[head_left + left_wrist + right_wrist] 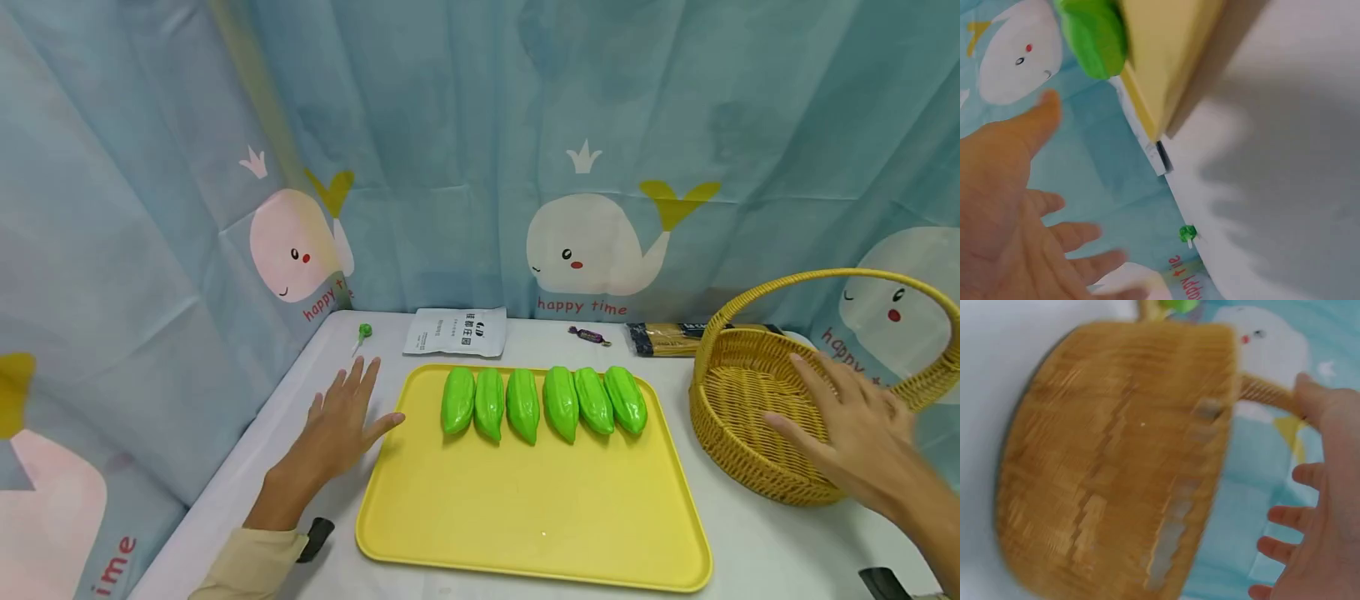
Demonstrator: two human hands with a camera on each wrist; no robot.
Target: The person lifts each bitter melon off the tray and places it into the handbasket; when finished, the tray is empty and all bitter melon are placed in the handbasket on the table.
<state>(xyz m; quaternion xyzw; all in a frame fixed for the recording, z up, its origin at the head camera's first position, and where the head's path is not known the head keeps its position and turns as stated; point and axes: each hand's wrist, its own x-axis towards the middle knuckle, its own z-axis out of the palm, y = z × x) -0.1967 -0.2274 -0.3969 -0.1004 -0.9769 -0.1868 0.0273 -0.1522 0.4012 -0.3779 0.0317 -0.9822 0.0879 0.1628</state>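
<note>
Starting at the left, our left hand (pixel 339 425) lies flat with its fingers spread on the white table (pixel 750 533), holding nothing, its thumb tip just beside the left rim of the yellow tray (pixel 525 533). Beyond it sit a small green lollipop (pixel 363 332) and a white sachet (pixel 456 332) against the whale-print curtain (pixel 480 150).

On the tray, six green toy gourds (pixel 542 402) lie side by side in one row near the far edge (ridged and glossy, so we take them for plastic). None of them is in either hand.

Further right, a wrapped sweet (pixel 590 336) and a dark packet of noodles (pixel 667 339) rest at the back of the table. Then comes the woven yellow basket (pixel 750 467), standing just beside the tray; what we see of its inside holds nothing. Our right hand (pixel 855 437) hovers open over the basket's near rim, fingers straight, grasping nothing.

As we judge it, any moving of gourds into the basket has not begun: all six remain on the tray.
</note>
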